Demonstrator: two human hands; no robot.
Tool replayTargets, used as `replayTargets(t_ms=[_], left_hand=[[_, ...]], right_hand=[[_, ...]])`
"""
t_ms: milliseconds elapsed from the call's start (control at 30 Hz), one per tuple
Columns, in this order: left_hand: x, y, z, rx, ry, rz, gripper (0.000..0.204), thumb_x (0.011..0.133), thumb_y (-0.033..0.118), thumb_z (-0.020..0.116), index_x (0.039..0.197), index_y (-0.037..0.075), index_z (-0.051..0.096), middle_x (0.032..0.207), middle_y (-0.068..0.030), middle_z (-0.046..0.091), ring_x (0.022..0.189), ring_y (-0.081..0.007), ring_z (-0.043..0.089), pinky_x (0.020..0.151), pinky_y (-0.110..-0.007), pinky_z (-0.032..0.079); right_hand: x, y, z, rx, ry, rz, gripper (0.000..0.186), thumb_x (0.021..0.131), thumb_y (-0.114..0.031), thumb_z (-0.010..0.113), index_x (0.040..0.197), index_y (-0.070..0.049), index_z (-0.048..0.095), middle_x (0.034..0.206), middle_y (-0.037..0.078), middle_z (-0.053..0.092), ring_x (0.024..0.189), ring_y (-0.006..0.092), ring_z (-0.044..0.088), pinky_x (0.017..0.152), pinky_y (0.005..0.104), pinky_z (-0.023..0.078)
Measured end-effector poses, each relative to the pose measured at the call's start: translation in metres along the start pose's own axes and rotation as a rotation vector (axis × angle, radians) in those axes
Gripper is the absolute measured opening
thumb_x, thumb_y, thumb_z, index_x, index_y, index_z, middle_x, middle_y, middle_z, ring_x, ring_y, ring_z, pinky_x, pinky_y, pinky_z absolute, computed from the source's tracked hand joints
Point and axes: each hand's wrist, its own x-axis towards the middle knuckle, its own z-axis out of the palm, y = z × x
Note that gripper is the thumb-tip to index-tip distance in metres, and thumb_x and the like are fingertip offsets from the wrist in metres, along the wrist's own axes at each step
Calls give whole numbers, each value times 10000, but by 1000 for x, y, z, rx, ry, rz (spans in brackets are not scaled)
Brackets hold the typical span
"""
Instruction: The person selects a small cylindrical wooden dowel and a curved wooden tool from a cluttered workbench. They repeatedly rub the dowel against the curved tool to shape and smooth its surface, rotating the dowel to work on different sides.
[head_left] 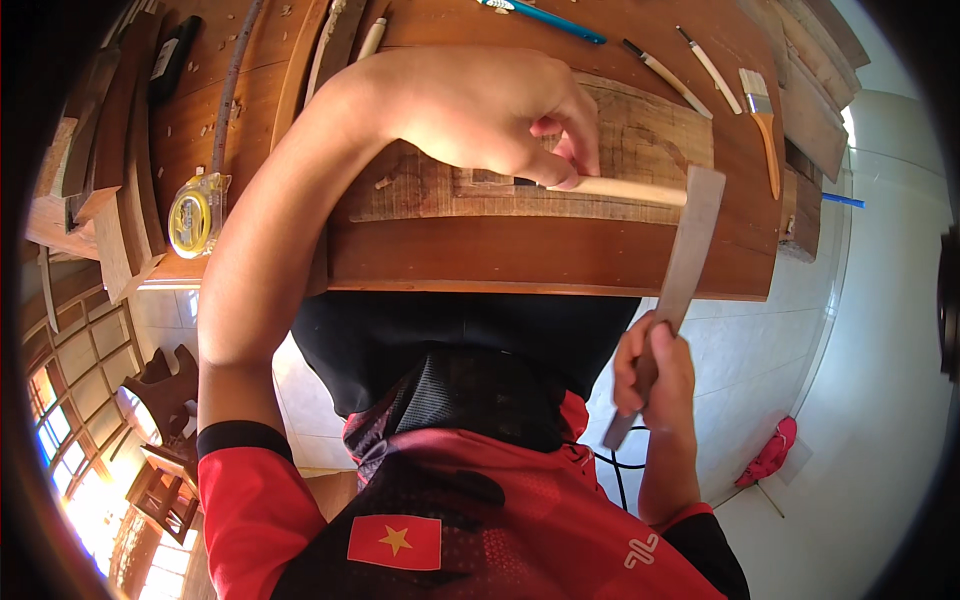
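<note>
My left hand [500,115] reaches across the wooden board [630,120], its fingers closed on a chisel by the pale wooden handle [640,190]. The chisel lies nearly level over the board's near part, handle end to the right; its tip by a small rectangular marked or cut area is mostly hidden under my hand. In my right hand [655,370], off the table's front edge, is a flat wooden bar [693,240], gripped near its lower end and tilted upward. The bar's upper end meets the end of the chisel handle, touching or very close.
A yellow tape measure [197,215] sits left of my left forearm. Beyond the board lie a blue pen-like tool [550,22], slim tools [668,78] and a flat brush [762,125]. Wood pieces [85,150] are stacked at left, more planks [805,90] at right. Wood chips are scattered.
</note>
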Motion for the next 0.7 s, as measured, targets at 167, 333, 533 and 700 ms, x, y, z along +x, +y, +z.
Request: replayTargets(t_ms=[167, 333, 533, 700], left_hand=[[-1, -3, 1, 5, 0, 4, 199, 929, 128, 714, 1072, 3, 770, 888, -59, 676, 823, -189, 588, 730, -325, 475], [-1, -3, -2, -3, -17, -4, 213, 921, 141, 719, 1079, 7, 768, 895, -61, 673, 825, -193, 591, 734, -331, 482], [-1, 0, -2, 6, -26, -30, 221, 909, 156, 731, 1067, 5, 765, 890, -60, 663, 813, -192, 575, 730, -328, 477], [-2, 1, -3, 4, -29, -36, 225, 901, 150, 734, 1067, 2, 764, 882, -60, 656, 805, -188, 568, 729, -329, 474]], right_hand=[[3, -5, 3, 197, 122, -53, 408, 1123, -414, 409, 932, -61, 480, 649, 86, 506, 392, 124, 409, 366, 288, 375], [3, -2, 0, 62, 28, -46, 425, 1129, -434, 380, 936, -67, 469, 648, 83, 500, 386, 122, 398, 359, 274, 379], [-1, 2, 3, -48, 13, -31, 422, 1127, -459, 377, 927, -93, 447, 617, 48, 459, 371, 109, 375, 342, 275, 359], [-4, 8, 0, -116, -127, 8, 405, 1124, -428, 409, 947, -69, 470, 634, 78, 497, 386, 119, 400, 356, 279, 369]])
